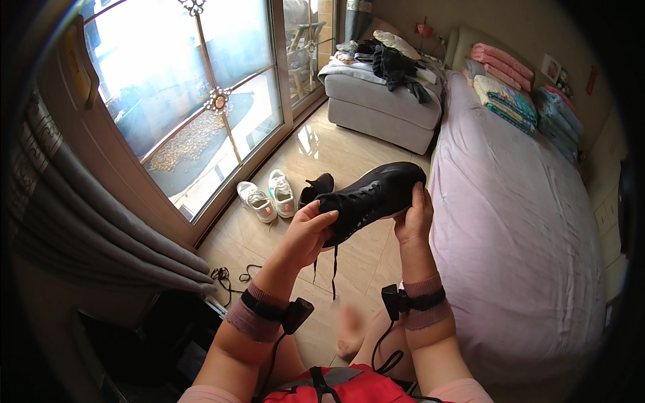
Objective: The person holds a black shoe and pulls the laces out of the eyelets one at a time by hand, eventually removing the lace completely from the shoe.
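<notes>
A black lace-up sneaker (375, 194) is held up sideways between my two hands, above the tiled floor. My left hand (308, 234) grips its ankle end, thumb on top. At the toe end, my right hand (415, 216) has its thumb against the side and its other fingers underneath, partly hidden. Black laces cross the shoe's upper, and a loose lace (334, 272) dangles below the ankle end. Just behind the held shoe, another black shoe (316, 187) stands on the floor, partly covered from view. A pair of white sneakers (282, 194) sits to its left.
A bed with a pale pink sheet (509, 242) runs along the right. Behind the shoes stands a grey upholstered bench (380, 111) piled with clothes. A glass door (201, 101) and grey curtain (111, 216) border the left. Black cord (224, 277) lies on the floor.
</notes>
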### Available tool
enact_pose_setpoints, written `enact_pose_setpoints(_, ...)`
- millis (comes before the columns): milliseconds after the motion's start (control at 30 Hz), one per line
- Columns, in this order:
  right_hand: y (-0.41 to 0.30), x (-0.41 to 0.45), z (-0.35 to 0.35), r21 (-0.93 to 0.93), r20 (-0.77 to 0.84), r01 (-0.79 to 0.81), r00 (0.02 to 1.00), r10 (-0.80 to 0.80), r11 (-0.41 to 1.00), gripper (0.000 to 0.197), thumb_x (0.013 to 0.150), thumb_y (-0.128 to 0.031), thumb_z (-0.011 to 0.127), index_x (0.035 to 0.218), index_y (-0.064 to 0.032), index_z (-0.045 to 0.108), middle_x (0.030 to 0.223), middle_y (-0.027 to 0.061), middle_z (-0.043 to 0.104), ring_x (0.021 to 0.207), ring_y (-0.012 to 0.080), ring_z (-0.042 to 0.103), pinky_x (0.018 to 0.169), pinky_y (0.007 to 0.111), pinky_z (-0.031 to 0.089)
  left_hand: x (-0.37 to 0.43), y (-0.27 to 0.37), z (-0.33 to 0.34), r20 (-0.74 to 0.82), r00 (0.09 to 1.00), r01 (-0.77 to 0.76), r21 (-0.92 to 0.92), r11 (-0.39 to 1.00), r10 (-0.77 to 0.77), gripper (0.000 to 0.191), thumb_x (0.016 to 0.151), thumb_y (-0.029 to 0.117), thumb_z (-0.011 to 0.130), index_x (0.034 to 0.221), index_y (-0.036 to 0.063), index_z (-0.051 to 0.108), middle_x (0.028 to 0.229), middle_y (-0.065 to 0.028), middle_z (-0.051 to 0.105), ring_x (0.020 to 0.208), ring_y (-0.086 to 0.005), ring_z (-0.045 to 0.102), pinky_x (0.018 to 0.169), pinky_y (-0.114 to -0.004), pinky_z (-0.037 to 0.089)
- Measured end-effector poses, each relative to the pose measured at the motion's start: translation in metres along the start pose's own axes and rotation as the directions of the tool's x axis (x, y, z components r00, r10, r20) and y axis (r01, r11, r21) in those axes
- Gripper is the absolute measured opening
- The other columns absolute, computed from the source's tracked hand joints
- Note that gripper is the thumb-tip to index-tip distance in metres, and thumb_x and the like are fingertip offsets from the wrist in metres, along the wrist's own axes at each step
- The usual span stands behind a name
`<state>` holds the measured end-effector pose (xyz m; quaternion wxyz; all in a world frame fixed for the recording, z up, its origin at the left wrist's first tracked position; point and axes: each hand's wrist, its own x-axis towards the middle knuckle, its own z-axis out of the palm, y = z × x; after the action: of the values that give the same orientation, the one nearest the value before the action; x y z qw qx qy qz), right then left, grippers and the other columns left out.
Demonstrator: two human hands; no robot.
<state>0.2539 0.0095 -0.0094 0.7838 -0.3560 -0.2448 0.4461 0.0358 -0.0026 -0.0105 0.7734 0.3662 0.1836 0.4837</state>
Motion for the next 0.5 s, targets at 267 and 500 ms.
enact_pose_setpoints(267,-0.001,-0.004,0.007,0.054,0.056,0.068,0.996,-0.071,0.996,0.027,0.095,-0.029,0.053,0.110,-0.0070,0.056,0.098,0.0029,0.064,0.080,0.0135,0.065,0.056,0.025,0.054,-0.003,-0.001,0.012,0.006,0.989,0.146,-0.097,0.985,-0.146,0.037,0.094,0.023,0.054,0.124,-0.0003,0.049,0.114,-0.0102,0.060,0.102,-0.0194,0.060,0.086,-0.033,0.050)
enact_pose_setpoints(500,-0.002,-0.006,0.009,0.084,0.099,0.039,0.994,-0.048,0.996,0.028,0.094,-0.029,0.054,0.112,-0.0076,0.055,0.098,0.0027,0.064,0.081,0.0135,0.065,0.059,0.025,0.054,-0.003,-0.002,0.015,0.022,0.997,0.081,-0.273,0.958,-0.078,0.046,0.097,0.035,0.045,0.130,0.0024,0.046,0.128,-0.0123,0.054,0.117,-0.0239,0.052,0.102,-0.038,0.039)
